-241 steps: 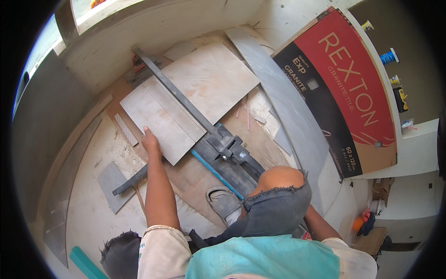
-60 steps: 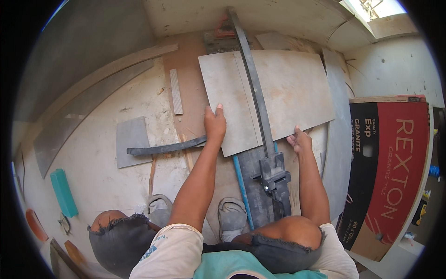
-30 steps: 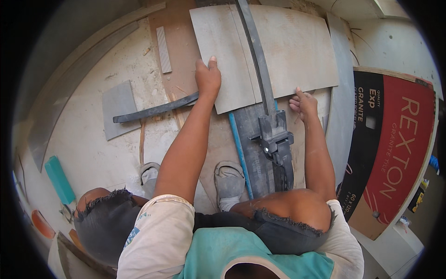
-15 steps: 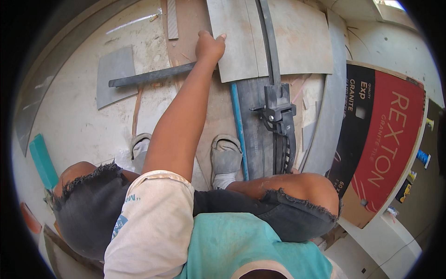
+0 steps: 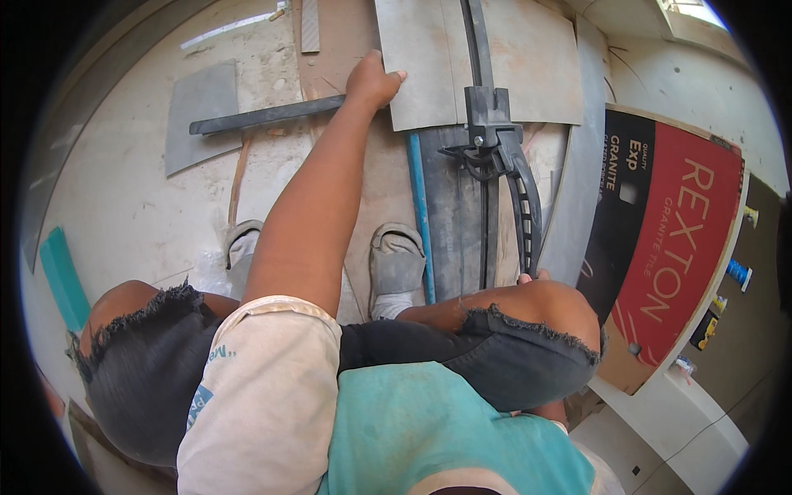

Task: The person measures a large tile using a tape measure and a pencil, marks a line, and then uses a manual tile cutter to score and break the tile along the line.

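Observation:
A large grey tile (image 5: pixel 429 49) lies across the bed of a manual tile cutter (image 5: pixel 488 115) at the top of the view. My left hand (image 5: pixel 373 80) presses on the tile's near left corner, arm stretched forward. The cutter's black curved handle (image 5: pixel 524 198) runs back toward me. Only the fingertips of my right hand (image 5: pixel 532 277) show, at the handle's end; my bent knee hides the rest of that hand.
A blue bar (image 5: pixel 417 206) runs along the cutter's left side. A dark rail (image 5: pixel 264 115) and a grey tile offcut (image 5: pixel 198 115) lie to the left. A red and black carton (image 5: pixel 676 239) stands at right, a long grey strip (image 5: pixel 582 165) beside it. My shoes (image 5: pixel 396 264) are planted near the cutter.
The view has tipped down toward my body. My left hand stays on the tile. My right hand left the tile's edge and dropped back to the handle's end, behind my knee.

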Available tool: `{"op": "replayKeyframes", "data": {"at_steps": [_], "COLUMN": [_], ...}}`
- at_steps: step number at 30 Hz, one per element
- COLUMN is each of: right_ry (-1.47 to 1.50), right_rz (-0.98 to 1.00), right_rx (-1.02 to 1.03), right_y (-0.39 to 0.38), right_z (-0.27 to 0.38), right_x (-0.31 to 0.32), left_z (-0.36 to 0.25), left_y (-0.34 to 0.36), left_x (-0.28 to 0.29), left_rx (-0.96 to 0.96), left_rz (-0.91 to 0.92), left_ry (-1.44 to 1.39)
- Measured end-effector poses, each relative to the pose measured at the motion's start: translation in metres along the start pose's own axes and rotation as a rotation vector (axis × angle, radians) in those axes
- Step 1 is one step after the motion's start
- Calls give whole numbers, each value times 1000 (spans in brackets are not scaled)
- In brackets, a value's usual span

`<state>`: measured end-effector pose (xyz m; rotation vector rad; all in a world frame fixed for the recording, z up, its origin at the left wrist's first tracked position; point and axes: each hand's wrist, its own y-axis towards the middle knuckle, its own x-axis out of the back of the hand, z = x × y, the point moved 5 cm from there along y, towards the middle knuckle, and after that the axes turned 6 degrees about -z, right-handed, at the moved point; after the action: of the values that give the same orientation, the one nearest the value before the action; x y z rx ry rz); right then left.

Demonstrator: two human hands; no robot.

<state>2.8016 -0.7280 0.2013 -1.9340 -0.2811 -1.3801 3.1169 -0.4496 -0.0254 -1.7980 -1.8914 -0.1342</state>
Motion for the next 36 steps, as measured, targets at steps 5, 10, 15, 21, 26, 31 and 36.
{"op": "replayKeyframes", "data": {"at_steps": [5,10,15,21,26,31,36], "right_ry": [369,380,380,370,330,343,278], "right_rz": [58,55,108,40,-79,-151,-151], "right_rx": [233,305,393,572,688,722,748], "right_y": [0,-2,15,21,28,33,28], "right_z": [63,110,119,127,128,124,134], "right_x": [38,75,79,83,78,73,95], "left_z": [9,4,-41,-45,-38,-39,-41], "left_y": [2,-3,-48,-59,-44,-31,-36], "left_x": [4,5,-2,-33,-33,-30,-33], "left_rx": [51,-92,-359,-359,-315,-299,-289], "left_rz": [47,-278,-298,-63,-17,40,47], "left_ry": [-53,58,27,-81,-92,-78,97]}}
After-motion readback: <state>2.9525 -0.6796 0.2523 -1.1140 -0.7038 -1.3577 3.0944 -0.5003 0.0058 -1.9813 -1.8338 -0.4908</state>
